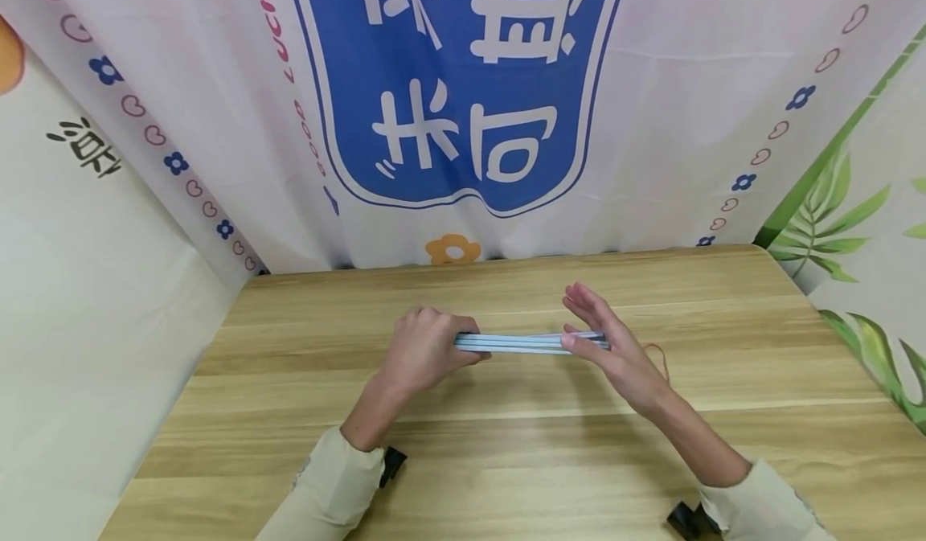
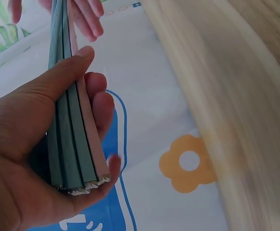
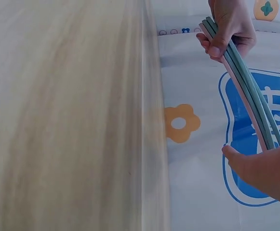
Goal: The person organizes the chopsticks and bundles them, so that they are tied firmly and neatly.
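A bundle of long slim strips (image 1: 517,343), pale blue-green with a pink one along one side, is held level above the table. My left hand (image 1: 425,348) grips its left end, thumb on one side and fingers curled round the other. In the left wrist view the near ends of the strips (image 2: 74,144) lie side by side across my palm and look whitish at the tips. At the right end is my right hand (image 1: 615,352), its thumb in front of the bundle and its fingers straight and lifted behind. The right wrist view shows its thumb (image 3: 255,168) stretched out beside the strips.
The wooden table (image 1: 506,461) runs back to a white printed curtain (image 1: 651,163) with a blue sign and an orange flower (image 1: 452,249). Beside my right wrist a thin orange cord (image 1: 661,360) loops over the tabletop. Black wrist mounts (image 1: 392,466) show below my sleeves.
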`<control>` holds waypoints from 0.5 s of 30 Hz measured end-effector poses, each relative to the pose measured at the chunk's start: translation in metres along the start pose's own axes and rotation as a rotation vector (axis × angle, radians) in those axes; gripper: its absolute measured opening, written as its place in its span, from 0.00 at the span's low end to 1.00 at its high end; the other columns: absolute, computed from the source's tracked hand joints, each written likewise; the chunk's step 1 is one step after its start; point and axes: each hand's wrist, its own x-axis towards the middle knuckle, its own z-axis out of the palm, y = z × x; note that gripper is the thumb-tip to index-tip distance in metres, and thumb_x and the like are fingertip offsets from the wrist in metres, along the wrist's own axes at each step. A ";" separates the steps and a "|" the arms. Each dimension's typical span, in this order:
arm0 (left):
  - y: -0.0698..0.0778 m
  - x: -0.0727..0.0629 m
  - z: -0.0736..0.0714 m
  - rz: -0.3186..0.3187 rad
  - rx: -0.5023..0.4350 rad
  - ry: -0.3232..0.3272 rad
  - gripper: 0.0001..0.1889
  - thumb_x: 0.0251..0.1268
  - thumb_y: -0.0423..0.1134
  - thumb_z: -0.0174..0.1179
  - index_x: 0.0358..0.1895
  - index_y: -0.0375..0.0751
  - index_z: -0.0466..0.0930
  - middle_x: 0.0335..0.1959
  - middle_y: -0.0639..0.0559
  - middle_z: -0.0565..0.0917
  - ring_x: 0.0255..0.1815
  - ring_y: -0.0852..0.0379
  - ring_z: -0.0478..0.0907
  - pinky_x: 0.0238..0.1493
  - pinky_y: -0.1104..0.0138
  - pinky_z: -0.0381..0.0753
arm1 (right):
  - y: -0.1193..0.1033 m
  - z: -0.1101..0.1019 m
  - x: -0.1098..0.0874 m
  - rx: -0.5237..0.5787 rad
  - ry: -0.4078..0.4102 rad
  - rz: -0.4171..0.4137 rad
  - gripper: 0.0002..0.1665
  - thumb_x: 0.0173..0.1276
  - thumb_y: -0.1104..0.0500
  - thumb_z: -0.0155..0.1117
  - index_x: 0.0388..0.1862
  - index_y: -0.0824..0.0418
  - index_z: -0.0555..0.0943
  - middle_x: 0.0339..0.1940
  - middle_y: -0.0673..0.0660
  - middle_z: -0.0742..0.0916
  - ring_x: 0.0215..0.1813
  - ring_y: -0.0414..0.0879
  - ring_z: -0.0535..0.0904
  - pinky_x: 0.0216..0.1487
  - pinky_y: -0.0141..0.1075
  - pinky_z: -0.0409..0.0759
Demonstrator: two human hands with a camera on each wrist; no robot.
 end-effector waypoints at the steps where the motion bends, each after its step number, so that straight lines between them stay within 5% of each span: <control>1: -0.001 0.000 -0.001 0.003 -0.016 -0.010 0.12 0.54 0.53 0.83 0.33 0.54 0.93 0.22 0.62 0.88 0.19 0.65 0.69 0.23 0.69 0.70 | 0.000 0.000 0.000 -0.011 0.000 0.005 0.46 0.84 0.57 0.57 0.90 0.63 0.45 0.90 0.65 0.58 0.89 0.67 0.54 0.72 0.27 0.73; 6: -0.004 0.001 -0.005 0.018 -0.119 -0.042 0.11 0.55 0.51 0.83 0.34 0.53 0.93 0.25 0.62 0.89 0.19 0.68 0.68 0.21 0.73 0.67 | -0.002 -0.005 -0.002 -0.056 0.014 0.031 0.45 0.86 0.54 0.55 0.90 0.62 0.46 0.90 0.64 0.59 0.90 0.64 0.52 0.82 0.53 0.63; 11: -0.005 0.001 -0.007 0.019 -0.158 -0.046 0.10 0.55 0.50 0.83 0.33 0.52 0.93 0.27 0.62 0.91 0.19 0.70 0.70 0.23 0.74 0.70 | -0.003 -0.008 -0.002 -0.015 0.012 0.034 0.43 0.88 0.53 0.50 0.90 0.64 0.44 0.91 0.64 0.57 0.91 0.64 0.49 0.81 0.32 0.62; 13: -0.004 0.000 -0.007 0.015 -0.164 -0.059 0.10 0.55 0.50 0.83 0.33 0.52 0.93 0.27 0.62 0.91 0.19 0.70 0.70 0.23 0.74 0.70 | -0.002 -0.006 -0.002 -0.004 -0.005 0.034 0.43 0.88 0.52 0.48 0.90 0.64 0.44 0.91 0.64 0.56 0.91 0.64 0.47 0.84 0.35 0.59; 15: -0.003 0.000 -0.007 0.015 -0.165 -0.071 0.10 0.56 0.50 0.83 0.34 0.52 0.94 0.27 0.62 0.91 0.19 0.71 0.70 0.23 0.74 0.70 | -0.001 -0.003 -0.002 -0.001 -0.018 0.036 0.42 0.89 0.51 0.46 0.90 0.65 0.44 0.91 0.64 0.55 0.91 0.64 0.46 0.87 0.50 0.54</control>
